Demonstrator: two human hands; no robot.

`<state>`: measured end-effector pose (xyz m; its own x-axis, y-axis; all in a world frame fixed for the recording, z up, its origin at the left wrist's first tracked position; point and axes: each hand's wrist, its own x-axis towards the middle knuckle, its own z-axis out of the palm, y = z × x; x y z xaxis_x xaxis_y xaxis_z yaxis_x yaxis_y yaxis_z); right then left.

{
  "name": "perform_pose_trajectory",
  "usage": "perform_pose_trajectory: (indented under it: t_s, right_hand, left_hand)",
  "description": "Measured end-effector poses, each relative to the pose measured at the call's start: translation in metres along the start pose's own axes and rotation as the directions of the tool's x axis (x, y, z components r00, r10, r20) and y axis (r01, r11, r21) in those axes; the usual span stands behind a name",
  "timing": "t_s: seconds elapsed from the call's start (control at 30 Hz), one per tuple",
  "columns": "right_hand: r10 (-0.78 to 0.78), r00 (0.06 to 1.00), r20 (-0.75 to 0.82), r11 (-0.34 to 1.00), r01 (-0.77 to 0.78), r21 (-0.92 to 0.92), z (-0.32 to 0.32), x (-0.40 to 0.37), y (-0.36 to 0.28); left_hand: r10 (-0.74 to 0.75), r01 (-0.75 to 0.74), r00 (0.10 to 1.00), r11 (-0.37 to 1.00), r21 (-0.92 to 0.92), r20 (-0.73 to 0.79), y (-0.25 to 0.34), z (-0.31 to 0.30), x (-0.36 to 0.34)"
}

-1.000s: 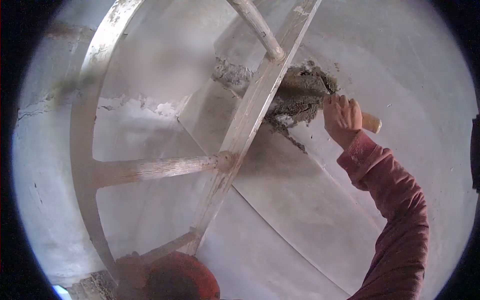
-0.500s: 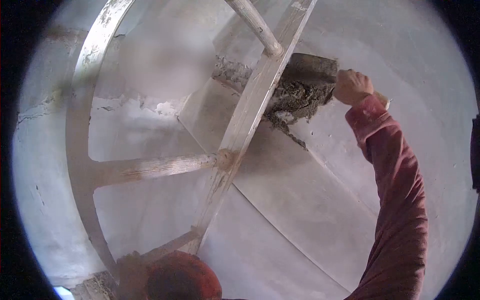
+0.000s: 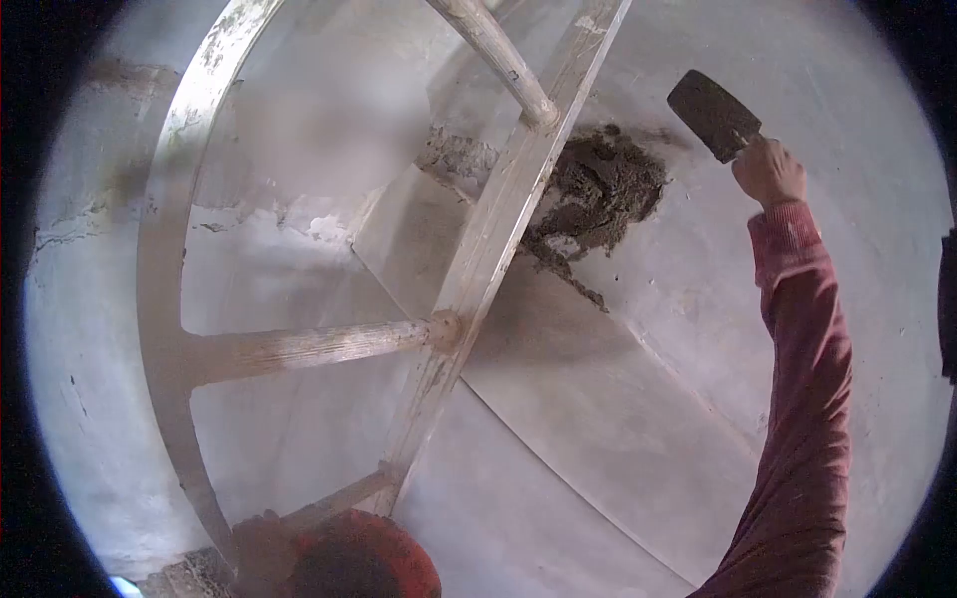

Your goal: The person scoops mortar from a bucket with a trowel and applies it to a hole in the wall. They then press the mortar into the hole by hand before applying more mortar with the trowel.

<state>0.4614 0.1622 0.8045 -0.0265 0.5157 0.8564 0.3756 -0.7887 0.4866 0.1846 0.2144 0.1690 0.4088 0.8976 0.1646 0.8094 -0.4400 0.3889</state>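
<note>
My right hand (image 3: pixel 771 175) is closed around the handle of a trowel (image 3: pixel 714 113), whose broad blade is smeared with mortar. The blade is up and to the right of a patch of wet mortar (image 3: pixel 613 184), apart from it. That patch lies rough and lumpy on the pale wall, partly behind the ladder rail. At the lower left, my left hand (image 3: pixel 263 541) is dim and partly out of sight, closed at the edge of a red bowl (image 3: pixel 407 558), beside the ladder. The bowl's inside looks dark.
A worn ladder (image 3: pixel 439 344) with round rungs crosses the left and middle of the view, in front of the wall (image 3: pixel 558 399). Cracked, flaking plaster (image 3: pixel 319 221) shows behind it. A seam runs diagonally down the wall surface.
The trowel has come off the mortar patch, moving up and right with my right hand, and its blade has turned. More of the mortar now shows. My left hand and the bowl have barely moved.
</note>
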Motion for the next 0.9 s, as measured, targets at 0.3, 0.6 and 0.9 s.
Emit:
perform_pose_trajectory:
  t_s: [0.3,0.6,0.9]
  right_hand:
    - [-0.427,0.901,0.082,0.895,0.434,-0.103,0.020,-0.051,-0.081]
    - [-0.295,0.954,0.053,0.955,0.297,-0.019,0.018,-0.023,-0.052]
    - [-0.156,0.985,-0.071,0.985,0.151,-0.078,0.000,-0.010,-0.004]
  left_hand:
    - [-0.098,0.101,0.995,0.992,0.081,-0.034,-0.004,0.021,0.000]
    - [-0.089,0.099,0.991,0.989,0.106,-0.095,0.001,0.011,-0.002]
    - [-0.157,0.153,0.979,0.987,0.040,0.127,-0.001,0.005,0.003]
